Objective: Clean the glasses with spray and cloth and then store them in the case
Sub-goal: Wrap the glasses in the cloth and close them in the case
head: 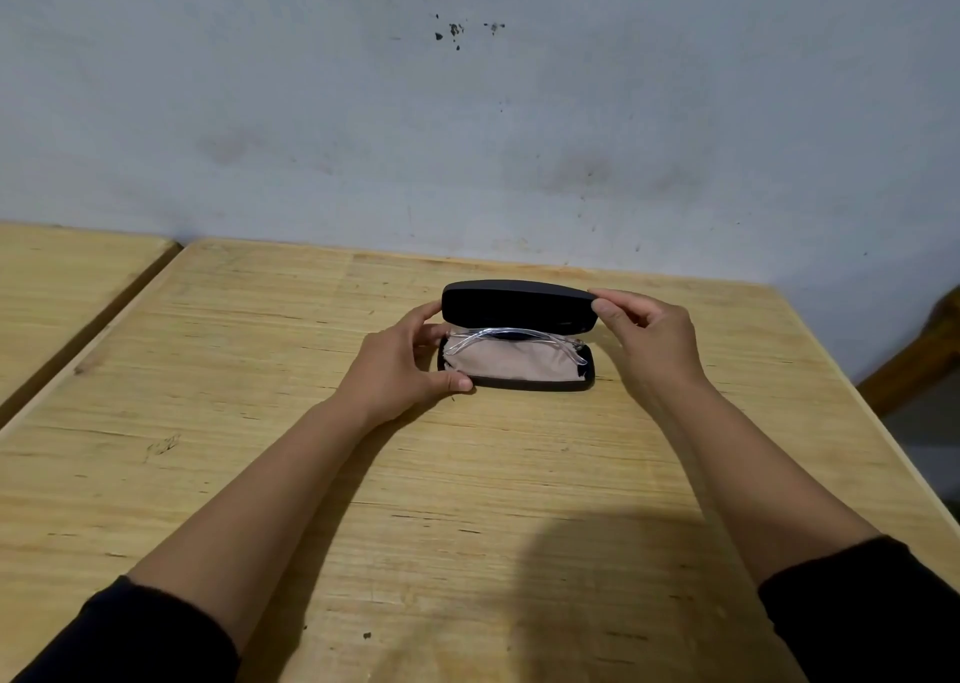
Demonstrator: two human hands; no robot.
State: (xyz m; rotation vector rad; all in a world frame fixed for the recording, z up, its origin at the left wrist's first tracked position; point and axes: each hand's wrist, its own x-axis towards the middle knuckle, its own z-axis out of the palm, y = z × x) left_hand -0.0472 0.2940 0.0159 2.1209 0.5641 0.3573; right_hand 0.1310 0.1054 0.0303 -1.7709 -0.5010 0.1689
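Note:
A black glasses case (519, 304) lies on the wooden table (260, 422), its lid half raised. Inside, clear-framed glasses (511, 336) rest on a beige cloth (519, 362) that lines the base. My left hand (402, 365) grips the left end of the case's base, thumb on its front edge. My right hand (647, 336) pinches the right end of the lid between thumb and fingers. No spray bottle is in view.
A second wooden table (62, 287) stands at the left, with a narrow gap between the two. A stained pale wall (467, 110) rises right behind the table. A dark wooden piece (924, 365) shows beyond the right edge.

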